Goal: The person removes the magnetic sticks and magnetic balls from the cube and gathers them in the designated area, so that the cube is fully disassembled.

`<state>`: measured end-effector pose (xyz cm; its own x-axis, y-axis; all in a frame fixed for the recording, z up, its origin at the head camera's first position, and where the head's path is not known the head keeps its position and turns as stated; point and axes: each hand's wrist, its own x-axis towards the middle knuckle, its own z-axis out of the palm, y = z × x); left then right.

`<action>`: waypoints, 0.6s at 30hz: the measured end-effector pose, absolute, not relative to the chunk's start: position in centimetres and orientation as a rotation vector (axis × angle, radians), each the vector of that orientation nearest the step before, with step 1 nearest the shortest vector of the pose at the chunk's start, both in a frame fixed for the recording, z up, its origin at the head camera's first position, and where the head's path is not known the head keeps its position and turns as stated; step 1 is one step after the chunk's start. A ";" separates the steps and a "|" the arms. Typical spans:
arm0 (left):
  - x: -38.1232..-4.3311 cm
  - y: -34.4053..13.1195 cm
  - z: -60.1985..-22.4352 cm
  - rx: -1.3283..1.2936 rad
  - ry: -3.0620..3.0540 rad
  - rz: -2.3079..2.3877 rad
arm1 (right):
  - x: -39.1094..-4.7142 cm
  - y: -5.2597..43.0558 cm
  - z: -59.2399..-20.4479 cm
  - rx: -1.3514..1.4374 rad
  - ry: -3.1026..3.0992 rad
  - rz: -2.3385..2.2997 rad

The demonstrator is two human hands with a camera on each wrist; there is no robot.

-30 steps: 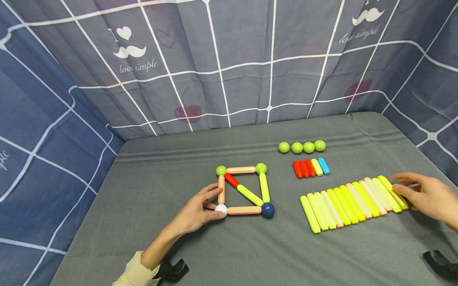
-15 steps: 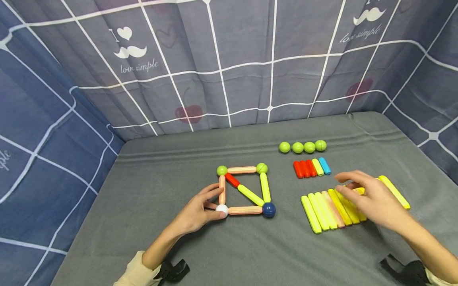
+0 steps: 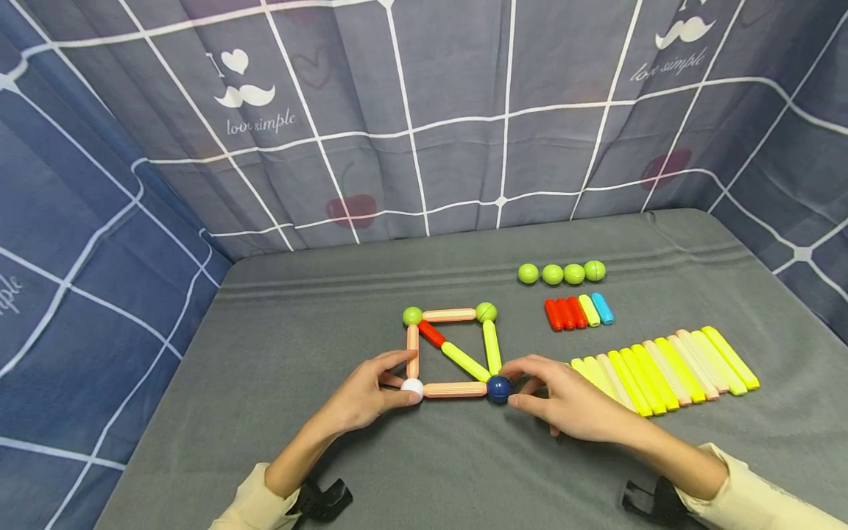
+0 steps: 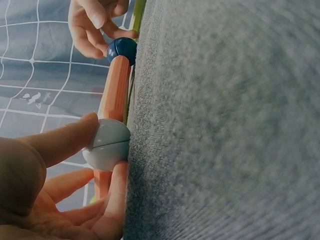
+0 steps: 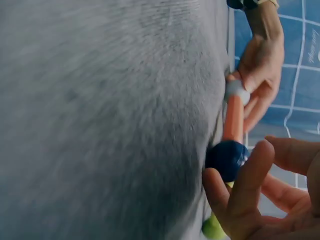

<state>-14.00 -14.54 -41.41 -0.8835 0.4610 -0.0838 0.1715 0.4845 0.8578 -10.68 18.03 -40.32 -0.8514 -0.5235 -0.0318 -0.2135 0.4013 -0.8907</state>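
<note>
A flat frame of coloured rods and balls lies on the grey cloth, with a red-and-yellow diagonal (image 3: 457, 353) across it. My left hand (image 3: 364, 390) pinches the white ball (image 3: 411, 390) at its near left corner; the left wrist view shows thumb and a finger against that white ball (image 4: 107, 145). At the near right corner, the fingers of my right hand (image 3: 563, 397) curl about the dark blue ball (image 3: 500, 389). An orange striped rod (image 3: 454, 390) joins these two balls. Green balls (image 3: 486, 313) form the far corners.
Right of the frame lies a row of long yellow and pale striped rods (image 3: 669, 368), partly behind my right arm. Farther back are short red, yellow and blue rods (image 3: 575, 313) and several loose green balls (image 3: 553, 274). A patterned curtain (image 3: 371, 132) hangs behind.
My right hand has swept left from the far end of the long rods, over them, to the blue ball. My left hand has stayed at the white ball.
</note>
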 end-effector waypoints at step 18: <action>-13.9 -14.4 -41.4 0.555 2.445 1.317 | -12.1 15.9 -41.2 -0.641 2.406 -1.391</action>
<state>-13.94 -14.44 -41.42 -0.8775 0.4720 -0.0849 0.1888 0.5028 0.8435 -12.10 15.86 -41.22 -0.8594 -0.5107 -0.0259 -0.2324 0.4351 -0.8699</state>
